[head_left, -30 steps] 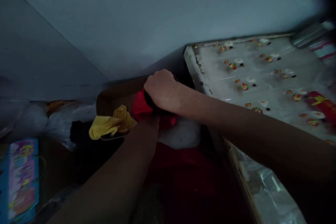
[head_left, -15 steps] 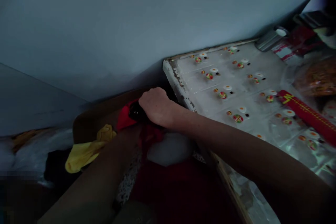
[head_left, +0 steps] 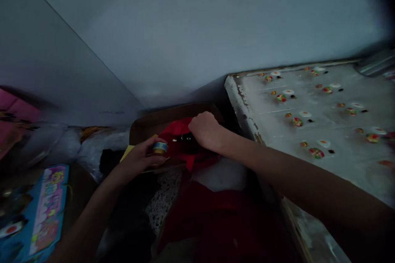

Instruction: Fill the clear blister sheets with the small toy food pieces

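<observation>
My left hand (head_left: 143, 154) is closed round a small jar (head_left: 160, 148) with a blue label and a gold-coloured end. It is over the near left side of a brown box (head_left: 138, 129). A red plastic bag (head_left: 177, 127) lies in the box, with something black and shiny (head_left: 185, 139) at its mouth. My right hand (head_left: 205, 129) makes a fist at the bag's right side, against the black thing. What its fingers grip is hidden. A bit of yellow cloth or bag (head_left: 126, 153) shows behind my left wrist.
At the right stands a table with a worn edge (head_left: 242, 102) and a patterned clear cover. Clear plastic bags (head_left: 101, 144) lie left of the box. A blue toy package (head_left: 49, 209) is at lower left, a pink box (head_left: 15, 119) above it. A wall (head_left: 185, 28) rises behind.
The view has swung left. My left hand, hidden behind the right before, now shows apart from it with the jar. My right fist stays at the red bag.
</observation>
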